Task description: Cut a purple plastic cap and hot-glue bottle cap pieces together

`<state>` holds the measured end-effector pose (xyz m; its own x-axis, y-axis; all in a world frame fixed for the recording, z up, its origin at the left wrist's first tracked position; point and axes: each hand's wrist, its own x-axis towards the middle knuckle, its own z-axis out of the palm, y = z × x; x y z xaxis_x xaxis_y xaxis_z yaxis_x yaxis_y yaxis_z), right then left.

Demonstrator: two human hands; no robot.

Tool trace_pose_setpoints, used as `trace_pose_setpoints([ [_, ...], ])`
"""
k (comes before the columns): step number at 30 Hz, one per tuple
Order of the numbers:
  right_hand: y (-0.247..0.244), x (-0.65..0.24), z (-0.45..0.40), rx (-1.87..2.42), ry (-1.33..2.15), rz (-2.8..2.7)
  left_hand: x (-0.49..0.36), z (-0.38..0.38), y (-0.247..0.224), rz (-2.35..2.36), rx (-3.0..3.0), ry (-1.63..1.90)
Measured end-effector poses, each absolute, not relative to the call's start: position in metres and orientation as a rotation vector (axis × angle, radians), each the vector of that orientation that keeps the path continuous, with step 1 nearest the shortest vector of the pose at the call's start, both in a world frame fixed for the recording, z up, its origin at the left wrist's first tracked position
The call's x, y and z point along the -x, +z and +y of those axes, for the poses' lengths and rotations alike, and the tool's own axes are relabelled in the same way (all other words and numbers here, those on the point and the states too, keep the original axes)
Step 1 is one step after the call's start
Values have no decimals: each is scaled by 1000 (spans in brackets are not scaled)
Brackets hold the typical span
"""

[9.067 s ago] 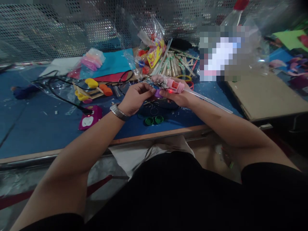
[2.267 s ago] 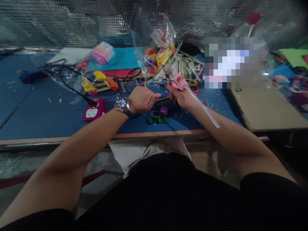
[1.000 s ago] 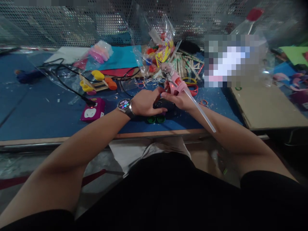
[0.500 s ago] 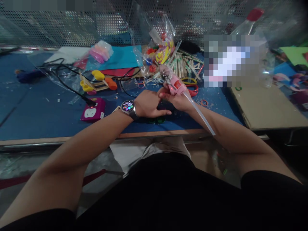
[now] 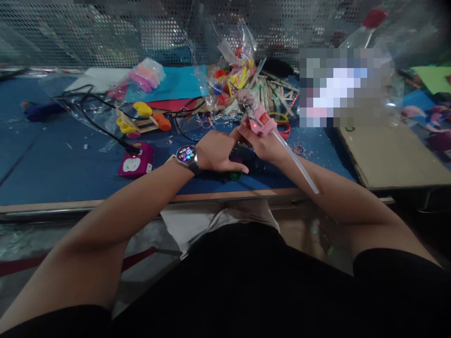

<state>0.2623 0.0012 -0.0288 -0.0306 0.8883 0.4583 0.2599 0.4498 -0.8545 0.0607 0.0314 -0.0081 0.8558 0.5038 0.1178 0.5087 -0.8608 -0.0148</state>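
Observation:
My right hand (image 5: 264, 144) is wrapped round a pink hot glue gun (image 5: 261, 121). A clear glue stick (image 5: 296, 162) sticks out of its back end, slanting down over my right forearm. Dirty residue coats the front of the gun, where a small red light glows. My left hand (image 5: 216, 149), with a watch on the wrist, hovers low over the table beside it. Its thumb points right, apart from the other fingers, and its forefinger reaches to the fingertips of my right hand. Below the left thumb lies a green round piece (image 5: 235, 175), partly hidden.
A purple power box (image 5: 136, 162) with a black cable stands at left. Behind it is a small wooden-stick model (image 5: 146, 124) with yellow and orange parts. Wooden sticks (image 5: 268, 96), red-handled scissors (image 5: 284, 131) and plastic bags lie at the back. Cardboard (image 5: 394, 159) lies at right.
The glue gun has tilted and shifted slightly right within my right hand's grip. My left forefinger and right fingertips have come closer together. The left hand has barely moved otherwise.

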Motion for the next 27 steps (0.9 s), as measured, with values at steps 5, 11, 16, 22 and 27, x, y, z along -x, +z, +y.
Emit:
trace_pose_setpoints([
  [5,-16,-266,-5,1054,769,-1461,-59,35,-9,-748,3008,-150],
  [11,-7,-262,-14,1050,782,-1582,-54,41,-15,-546,3077,-307],
  [16,-18,-261,-5,1095,777,-1558,-54,45,-16,-577,3106,-306],
  [22,-15,-271,-5,1120,712,-1572,-53,49,-11,-786,3168,-389],
  [27,-14,-271,-6,1168,785,-1556,-48,57,-17,-915,3195,-773],
])
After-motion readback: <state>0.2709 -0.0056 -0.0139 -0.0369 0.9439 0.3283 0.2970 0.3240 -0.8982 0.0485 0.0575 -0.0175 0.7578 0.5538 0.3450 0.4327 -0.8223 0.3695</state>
